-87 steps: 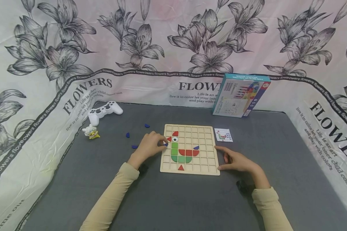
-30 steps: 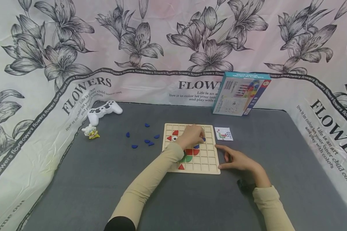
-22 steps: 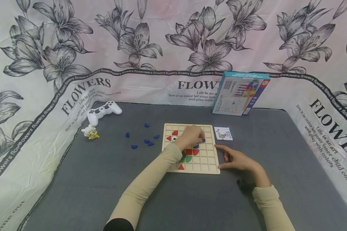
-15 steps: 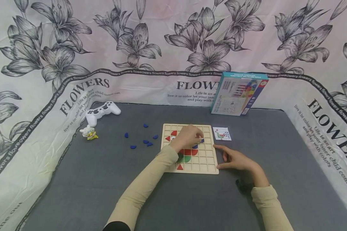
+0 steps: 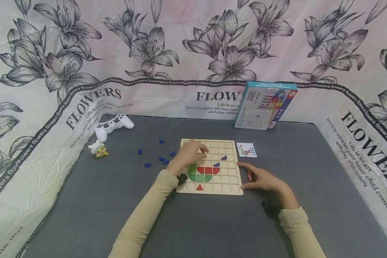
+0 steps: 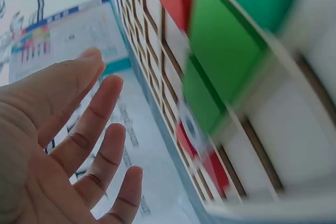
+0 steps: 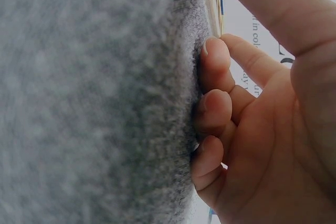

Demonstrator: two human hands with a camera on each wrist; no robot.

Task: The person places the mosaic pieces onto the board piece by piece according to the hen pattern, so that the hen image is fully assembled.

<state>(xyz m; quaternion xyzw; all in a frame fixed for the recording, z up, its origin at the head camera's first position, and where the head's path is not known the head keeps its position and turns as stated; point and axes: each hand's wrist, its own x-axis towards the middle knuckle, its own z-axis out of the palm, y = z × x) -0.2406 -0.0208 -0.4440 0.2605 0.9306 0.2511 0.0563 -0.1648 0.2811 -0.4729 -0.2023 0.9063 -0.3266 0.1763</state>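
Your left hand [image 5: 189, 154], fingers parted, holds nothing above the board [image 5: 226, 180]. Your right hand [image 5: 263, 179], thumb and forefinger spread, only touches its right edge; light pressure should steady it.

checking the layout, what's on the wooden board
Red pieces, green pieces, blue pieces and, in the left wrist view, an eye piece. The left hand hides part of the board from the head camera.

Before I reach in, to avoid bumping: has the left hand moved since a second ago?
Yes: the left hand has shifted leftward across the grid board.
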